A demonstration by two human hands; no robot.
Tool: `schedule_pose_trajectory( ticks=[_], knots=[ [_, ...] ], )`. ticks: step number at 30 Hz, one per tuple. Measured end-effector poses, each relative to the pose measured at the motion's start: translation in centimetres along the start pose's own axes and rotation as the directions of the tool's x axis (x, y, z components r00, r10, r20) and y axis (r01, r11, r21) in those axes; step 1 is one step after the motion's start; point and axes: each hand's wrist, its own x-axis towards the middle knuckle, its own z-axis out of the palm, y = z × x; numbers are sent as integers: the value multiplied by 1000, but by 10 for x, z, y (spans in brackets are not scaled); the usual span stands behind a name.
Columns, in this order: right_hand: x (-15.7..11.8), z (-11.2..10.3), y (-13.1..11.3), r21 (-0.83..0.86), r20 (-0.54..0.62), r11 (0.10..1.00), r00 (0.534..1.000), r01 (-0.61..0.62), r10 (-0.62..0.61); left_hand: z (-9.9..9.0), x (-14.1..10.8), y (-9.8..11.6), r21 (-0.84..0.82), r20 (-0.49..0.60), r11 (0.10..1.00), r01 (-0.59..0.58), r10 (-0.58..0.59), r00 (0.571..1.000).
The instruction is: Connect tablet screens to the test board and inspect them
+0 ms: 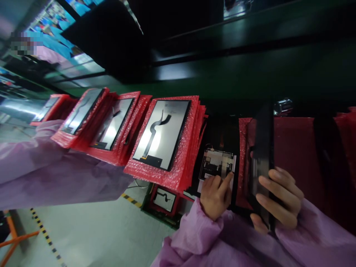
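My left hand (215,195) rests palm-down over an opened tablet body (215,165) whose circuit parts, pale tape strip and cables are exposed. Its index finger is stretched out and touches the right side of that body, while the other fingers are bent; the thumb is hidden. On the right, my right hand (280,196) grips the lower part of a thin dark display panel (264,144), thumb on one side and fingers on the other. The panel stands nearly edge-on to me, above a red bubble-wrap sheet (243,148).
Stacks of red bubble-wrap pouches (167,178) with display panels (164,133) on top line the bench to the left. A co-worker's purple sleeve (61,178) reaches in there. Below sits a green crate (158,217) holding another panel. A shiny metal cylinder (283,106) lies behind.
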Motion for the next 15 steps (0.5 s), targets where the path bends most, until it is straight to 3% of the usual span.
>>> schedule_pose_trajectory(
  ticks=[2,5,8,10,12,15],
  knots=[
    [4,0,2,26,-76,995,993,95,-93,-1,0,1,-1,-18,1000,20,-20,1000],
    [8,-1,5,33,2,991,992,127,-127,-8,2,4,-74,-25,995,61,-63,998],
    [9,-4,7,38,45,989,988,146,-147,-24,13,1,-256,55,959,126,-116,992],
    [8,-5,6,42,63,986,984,161,-164,-34,28,-5,-332,59,933,142,-130,990],
    [8,-7,6,45,114,984,978,170,-174,-39,51,-12,-359,-9,924,129,-142,990],
    [8,-8,5,72,215,980,956,188,-199,-36,89,-17,-431,-90,897,100,-153,984]
  ],
)
